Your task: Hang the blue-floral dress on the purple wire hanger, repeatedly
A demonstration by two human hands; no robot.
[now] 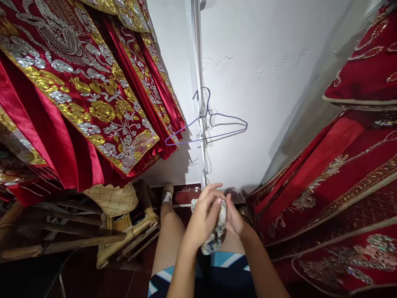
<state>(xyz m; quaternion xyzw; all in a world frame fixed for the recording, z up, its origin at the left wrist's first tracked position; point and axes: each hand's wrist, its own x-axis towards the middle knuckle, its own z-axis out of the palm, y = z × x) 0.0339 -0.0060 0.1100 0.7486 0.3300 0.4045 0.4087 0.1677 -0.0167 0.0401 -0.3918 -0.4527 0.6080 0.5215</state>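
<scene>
In the head view, a small bundle of pale cloth with a blue and green print (212, 245) sits between my two hands, above my lap. My left hand (204, 215) is curled over its upper left side, thumb on top and some fingers partly stretched. From the right, my right hand (235, 218) closes on the bundle, its fingers largely hidden behind the cloth. What kind of cloth item it is I cannot make out. Beyond my hands, a purple wire hanger (228, 135) hangs by its hook at a white metal upright (201, 153).
Red garments with gold and silver sequins (102, 109) hang at the left. More red embroidered garments (310, 198) hang close on the right. A bamboo chair (124, 236) with a quilted cream item (111, 198) stands lower left. A white wall (263, 49) rises ahead.
</scene>
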